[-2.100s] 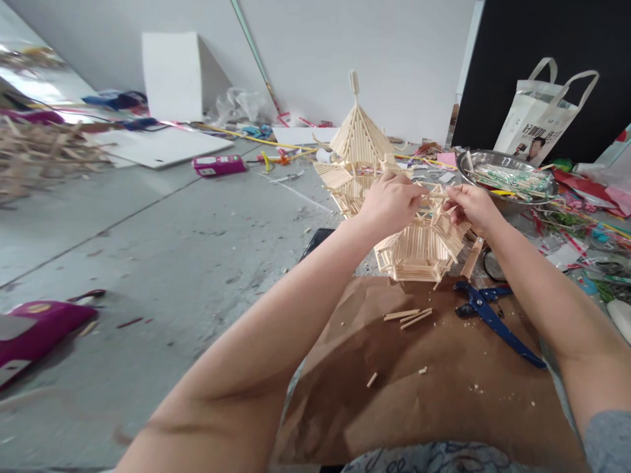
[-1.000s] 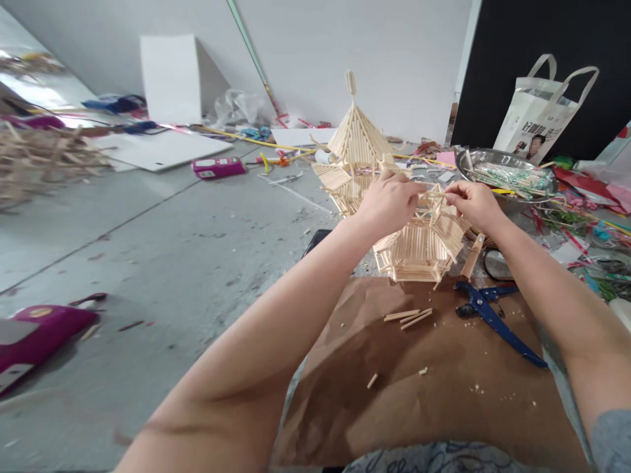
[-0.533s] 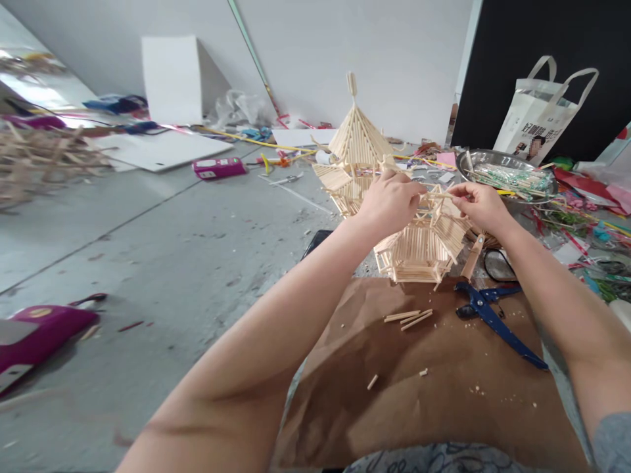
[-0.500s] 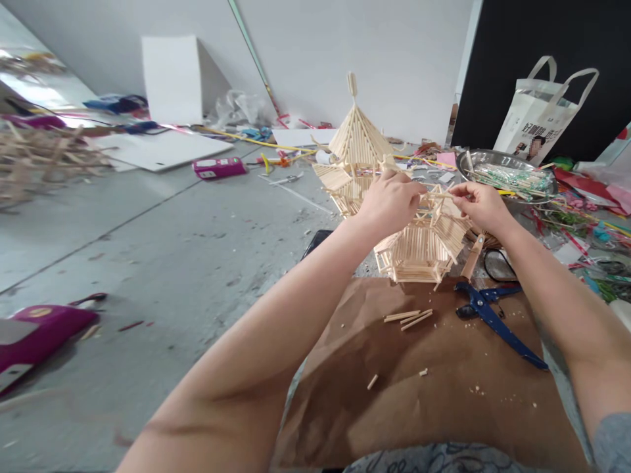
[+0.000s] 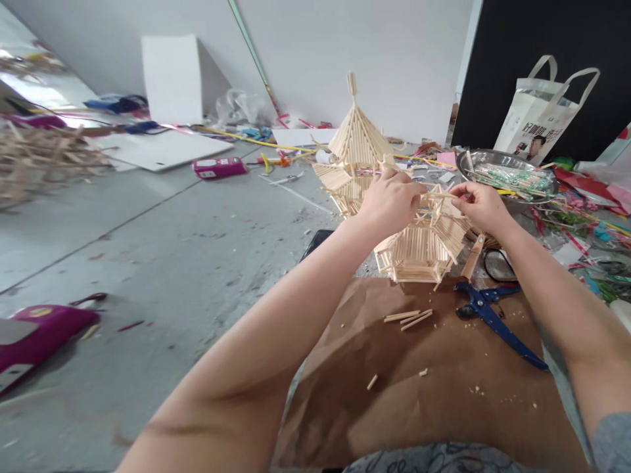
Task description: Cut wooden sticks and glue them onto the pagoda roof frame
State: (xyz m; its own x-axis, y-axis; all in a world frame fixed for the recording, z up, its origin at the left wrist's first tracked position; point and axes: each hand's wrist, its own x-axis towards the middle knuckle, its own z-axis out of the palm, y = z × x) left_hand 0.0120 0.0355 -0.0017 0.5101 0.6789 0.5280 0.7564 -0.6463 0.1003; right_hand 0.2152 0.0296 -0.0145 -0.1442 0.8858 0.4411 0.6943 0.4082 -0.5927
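A pale pavilion model (image 5: 419,253) made of thin wooden sticks stands at the far edge of the brown paper. Over its top, my right hand (image 5: 477,207) pinches one end of a thin wooden stick (image 5: 444,195). My left hand (image 5: 393,202) is at the upper left of the same model, fingers bent and closed; its fingertips are partly hidden, and what they grip cannot be made out. Behind my left hand rises a second stick-built piece (image 5: 359,141) with a pointed roof and a knob on top.
Blue-handled cutters (image 5: 497,322) and several short sticks (image 5: 409,318) lie on brown paper (image 5: 394,407). A metal bowl (image 5: 463,172) of wrapped sticks and a white bag (image 5: 530,121) stand at the right. Purple devices (image 5: 219,167) lie on the grey floor at the left.
Almost nothing differs. Both hands stay at the top of the stick model, with only a very slight shift of the right fingers.
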